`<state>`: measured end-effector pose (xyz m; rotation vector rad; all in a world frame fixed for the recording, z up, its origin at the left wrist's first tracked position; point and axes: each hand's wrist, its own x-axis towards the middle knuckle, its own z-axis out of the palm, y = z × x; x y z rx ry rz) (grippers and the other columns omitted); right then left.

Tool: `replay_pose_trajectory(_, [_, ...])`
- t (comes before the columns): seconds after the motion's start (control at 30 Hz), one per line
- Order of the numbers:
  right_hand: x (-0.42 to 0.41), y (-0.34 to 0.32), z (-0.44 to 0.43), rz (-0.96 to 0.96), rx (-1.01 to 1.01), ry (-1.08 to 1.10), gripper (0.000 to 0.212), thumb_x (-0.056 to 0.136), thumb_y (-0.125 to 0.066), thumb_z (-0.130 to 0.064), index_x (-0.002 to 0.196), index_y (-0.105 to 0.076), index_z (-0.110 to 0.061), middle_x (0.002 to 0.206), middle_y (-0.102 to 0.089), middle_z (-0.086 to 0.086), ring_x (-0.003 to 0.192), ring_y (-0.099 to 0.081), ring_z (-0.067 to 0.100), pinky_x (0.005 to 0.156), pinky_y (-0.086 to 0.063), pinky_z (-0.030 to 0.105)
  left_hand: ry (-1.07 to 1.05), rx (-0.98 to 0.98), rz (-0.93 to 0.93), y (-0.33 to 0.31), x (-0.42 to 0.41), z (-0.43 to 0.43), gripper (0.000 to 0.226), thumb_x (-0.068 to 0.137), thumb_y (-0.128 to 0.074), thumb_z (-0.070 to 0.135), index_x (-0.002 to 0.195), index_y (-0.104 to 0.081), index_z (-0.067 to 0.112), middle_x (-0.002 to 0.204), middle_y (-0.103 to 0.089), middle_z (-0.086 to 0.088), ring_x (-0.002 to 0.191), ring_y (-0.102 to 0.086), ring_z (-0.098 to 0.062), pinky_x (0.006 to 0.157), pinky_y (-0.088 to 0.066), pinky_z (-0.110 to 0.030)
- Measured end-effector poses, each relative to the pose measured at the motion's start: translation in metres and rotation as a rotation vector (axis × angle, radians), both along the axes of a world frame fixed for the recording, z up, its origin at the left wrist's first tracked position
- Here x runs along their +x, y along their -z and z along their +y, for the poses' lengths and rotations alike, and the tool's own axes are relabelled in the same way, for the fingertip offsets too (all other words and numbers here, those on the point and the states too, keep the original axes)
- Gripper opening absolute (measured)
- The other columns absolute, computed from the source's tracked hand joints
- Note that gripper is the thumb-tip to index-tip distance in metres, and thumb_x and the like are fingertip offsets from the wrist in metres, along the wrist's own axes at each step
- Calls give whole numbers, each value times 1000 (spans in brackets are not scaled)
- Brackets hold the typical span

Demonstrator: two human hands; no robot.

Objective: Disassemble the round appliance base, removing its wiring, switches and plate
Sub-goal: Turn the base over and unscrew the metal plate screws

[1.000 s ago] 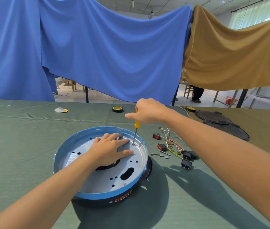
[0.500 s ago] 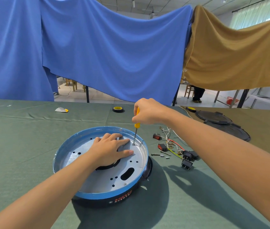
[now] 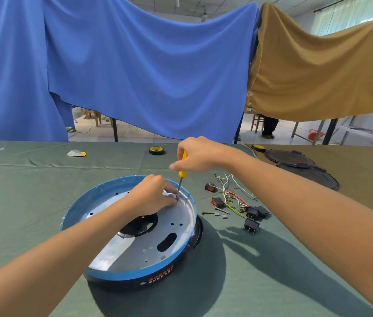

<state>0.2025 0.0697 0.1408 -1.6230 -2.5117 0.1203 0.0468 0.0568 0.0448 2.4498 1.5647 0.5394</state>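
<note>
The round appliance base point(image 3: 135, 274), black with a blue rim, sits on the green cloth in front of me. Its grey metal plate point(image 3: 140, 245) lies inside, with a large round hole and an oval slot. My right hand point(image 3: 198, 154) grips a yellow-handled screwdriver point(image 3: 182, 172) upright, its tip down at the plate's far edge. My left hand point(image 3: 152, 195) is at that same spot, fingers pinched around a small metal piece by the tip. Removed wiring point(image 3: 231, 195) and red and black switches point(image 3: 253, 212) lie to the right of the base.
A roll of yellow-cored tape point(image 3: 157, 150) and a small white and yellow object point(image 3: 76, 153) lie at the far side of the table. Black round lids point(image 3: 295, 163) rest at the far right. Loose screws and small parts point(image 3: 215, 213) lie between base and wiring. Blue and tan cloths hang behind.
My left hand has lifted off the plate's centre and moved to the screwdriver tip, pinching a small piece there. The central hole now shows. My right hand stays on the screwdriver.
</note>
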Motion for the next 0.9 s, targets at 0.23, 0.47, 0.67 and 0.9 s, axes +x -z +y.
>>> replay_pose_trajectory(0.23, [2, 0, -1, 39, 30, -59, 19, 83, -64, -23, 95, -65, -9, 91, -65, 10, 88, -58, 26, 60, -46, 33, -22, -3, -22, 4, 6, 2, 17, 88, -66, 28, 101, -75, 25, 98, -70, 6, 88, -58, -13, 76, -46, -25])
replay_pose_trajectory(0.47, [0, 3, 1, 0, 102, -5, 49, 87, -58, -52, 85, -63, -3, 76, -63, 8, 74, -56, 25, 60, -45, 36, -52, -13, -58, 6, 6, 1, 19, 88, -67, 28, 105, -75, 26, 100, -70, 6, 88, -59, -11, 74, -45, -22])
replay_pose_trajectory(0.67, [6, -1, -3, 5, 89, -102, 10, 85, -66, -26, 89, -62, -18, 84, -60, -3, 79, -53, 13, 57, -43, 28, -19, -47, -79, 5, 4, 1, 20, 89, -66, 23, 107, -74, 25, 103, -70, 5, 89, -60, -11, 69, -42, -14])
replay_pose_trajectory(0.9, [24, -11, -6, 156, 62, -83, 12, 82, -72, -31, 84, -62, -26, 78, -55, -11, 70, -50, 3, 56, -37, 23, -74, 2, -120, 9, 7, 2, 15, 88, -67, 23, 100, -76, 26, 99, -69, 9, 87, -59, -10, 72, -43, -18])
